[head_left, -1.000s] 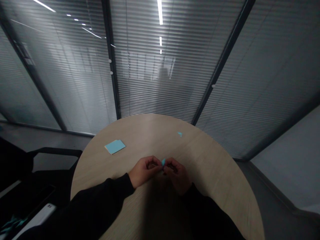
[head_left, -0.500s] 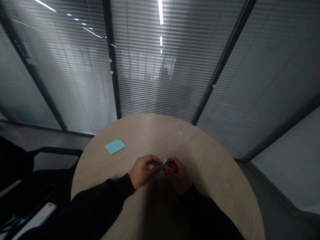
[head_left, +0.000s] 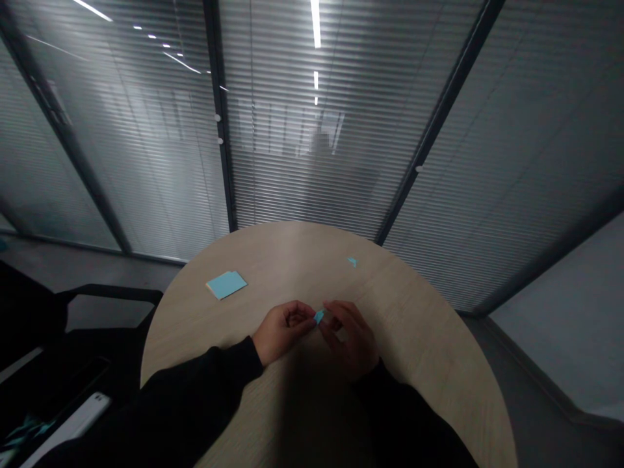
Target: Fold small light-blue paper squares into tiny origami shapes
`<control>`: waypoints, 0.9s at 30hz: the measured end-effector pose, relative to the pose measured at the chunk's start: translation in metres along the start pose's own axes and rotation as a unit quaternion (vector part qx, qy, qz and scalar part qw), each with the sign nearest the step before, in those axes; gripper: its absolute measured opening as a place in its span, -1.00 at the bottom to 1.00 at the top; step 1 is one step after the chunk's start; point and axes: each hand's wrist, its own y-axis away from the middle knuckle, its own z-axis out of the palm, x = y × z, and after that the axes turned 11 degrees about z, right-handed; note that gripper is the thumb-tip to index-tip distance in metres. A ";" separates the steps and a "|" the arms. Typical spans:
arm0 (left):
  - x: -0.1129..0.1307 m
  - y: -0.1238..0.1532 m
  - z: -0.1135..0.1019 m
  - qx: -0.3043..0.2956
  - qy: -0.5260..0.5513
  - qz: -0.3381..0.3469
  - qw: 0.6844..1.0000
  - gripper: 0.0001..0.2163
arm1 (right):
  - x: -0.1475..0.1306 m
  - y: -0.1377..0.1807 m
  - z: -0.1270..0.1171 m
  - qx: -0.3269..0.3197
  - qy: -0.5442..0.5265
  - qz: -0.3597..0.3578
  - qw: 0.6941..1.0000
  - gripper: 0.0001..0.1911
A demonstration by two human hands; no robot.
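Observation:
Between the thumb and fingers of my left hand (head_left: 285,331) is a small folded piece of light-blue paper (head_left: 318,316), held just over the table. My right hand (head_left: 351,338) is at the paper's right side, its thumb and forefinger apart, with a gap showing between them. Whether a right fingertip touches the paper is too small to tell. Farther off, a stack of light-blue paper sheets (head_left: 227,285) lies flat to the left. A tiny blue folded paper piece (head_left: 351,261) rests toward the back right.
The round wooden table (head_left: 429,364) has its far edge close to glass panels with blinds (head_left: 302,182). At the left stands a black chair (head_left: 107,292). A white phone-like object (head_left: 78,419) and some blue paper bits (head_left: 29,429) are at the lower left.
My right hand's fingers have spread apart and shifted slightly right, off their pinch at the paper. My left hand keeps its hold, almost unmoved.

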 end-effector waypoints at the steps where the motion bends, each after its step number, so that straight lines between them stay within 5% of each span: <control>1: -0.001 0.000 0.000 0.000 0.006 -0.007 1.000 -0.64 | 0.001 0.000 -0.001 0.001 0.014 -0.016 1.000 -0.77; 5: -0.001 -0.001 -0.001 0.005 0.003 -0.036 0.999 -0.62 | -0.001 -0.002 -0.007 -0.011 0.079 -0.086 0.993 -0.84; 15: -0.003 -0.002 -0.003 -0.023 -0.022 -0.022 0.999 -0.62 | 0.006 -0.004 -0.008 -0.035 0.194 -0.118 0.973 -0.82; 22: 0.011 0.002 -0.004 -0.032 -0.267 0.083 0.960 -0.81 | 0.004 -0.005 -0.011 -0.026 0.223 -0.146 0.963 -0.83; 27: 0.016 0.001 -0.005 -0.029 -0.326 0.130 0.936 -0.90 | 0.001 -0.003 -0.007 -0.021 0.187 -0.132 0.973 -0.86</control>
